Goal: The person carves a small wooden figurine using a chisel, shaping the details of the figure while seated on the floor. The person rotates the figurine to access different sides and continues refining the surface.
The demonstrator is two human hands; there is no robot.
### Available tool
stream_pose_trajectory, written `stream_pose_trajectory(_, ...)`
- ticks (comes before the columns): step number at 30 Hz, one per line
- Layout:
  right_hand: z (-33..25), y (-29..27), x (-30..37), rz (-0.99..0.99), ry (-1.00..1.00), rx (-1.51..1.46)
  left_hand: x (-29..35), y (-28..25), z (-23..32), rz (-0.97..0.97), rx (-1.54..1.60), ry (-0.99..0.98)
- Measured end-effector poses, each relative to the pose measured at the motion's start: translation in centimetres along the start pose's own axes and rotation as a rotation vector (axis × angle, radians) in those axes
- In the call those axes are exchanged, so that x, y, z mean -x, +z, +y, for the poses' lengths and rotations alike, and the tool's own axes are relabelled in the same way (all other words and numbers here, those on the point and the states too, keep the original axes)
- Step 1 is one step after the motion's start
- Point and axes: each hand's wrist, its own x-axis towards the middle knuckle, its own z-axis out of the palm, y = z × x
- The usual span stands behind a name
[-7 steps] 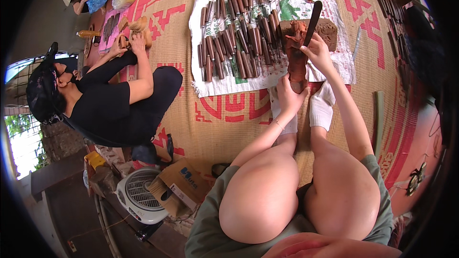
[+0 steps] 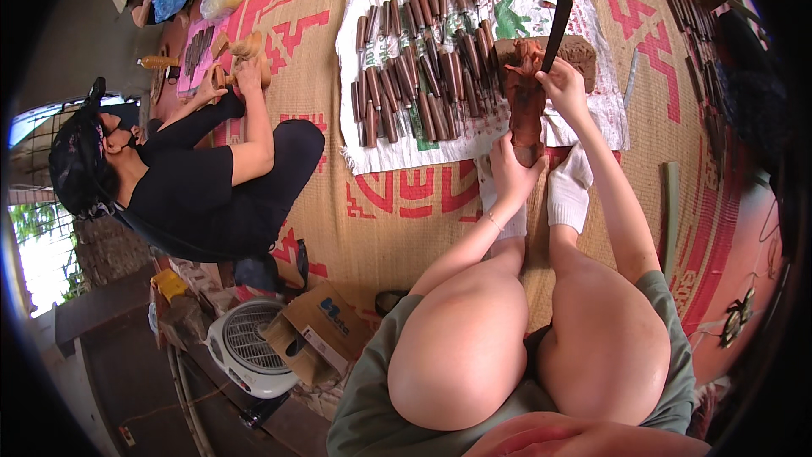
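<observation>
A reddish-brown wood carving (image 2: 527, 100) lies lengthwise in front of me, its far end propped on a brown wooden block (image 2: 580, 59). My left hand (image 2: 514, 167) is closed around the carving's near end, by my feet. At its far right side, my right hand (image 2: 562, 85) pinches a slim carving tool with a long dark handle (image 2: 557, 32). The handle slants up and away. The tool's working tip is hidden at the carving, so I cannot tell its shape.
Several wooden-handled chisels (image 2: 408, 74) lie in rows on a white sack (image 2: 372, 158) to the left. A co-worker (image 2: 182, 178) sits at left, handling pale wood pieces. A heater-like grey appliance (image 2: 251, 347) and cardboard box (image 2: 317, 330) stand near left; more tools (image 2: 695, 59) lie right.
My right hand has shifted slightly up and right, and the tool's handle stands a little steeper. My left hand and the carving have stayed put.
</observation>
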Motion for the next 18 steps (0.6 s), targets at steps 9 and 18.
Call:
stream_pose_trajectory(9, -0.1, 0.6, 0.4, -0.009, -0.032, -0.054, 0.0, -0.1, -0.2, 0.014, -0.027, -0.011)
stream_pose_trajectory(18, 1.1, 0.2, 0.7, -0.015, -0.037, -0.096, 0.1, 0.2, 0.4, -0.064, 0.026, -0.049)
